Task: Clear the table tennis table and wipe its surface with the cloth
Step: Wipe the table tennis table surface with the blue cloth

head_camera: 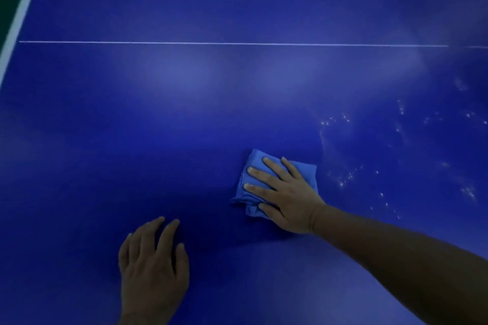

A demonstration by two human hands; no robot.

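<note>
A right hand [286, 199] presses flat, fingers spread, on the folded blue cloth [266, 182] to wipe the table tennis table [184, 113] — droplets [343, 177] glisten just beyond it — while the left hand [154, 264] rests relaxed nearby, holding nothing, seemingly for support.

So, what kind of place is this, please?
Probably a games room or sports hall: a blue table tennis table with a white centre line and white edge line. The right hand presses a cloth on it.
</note>
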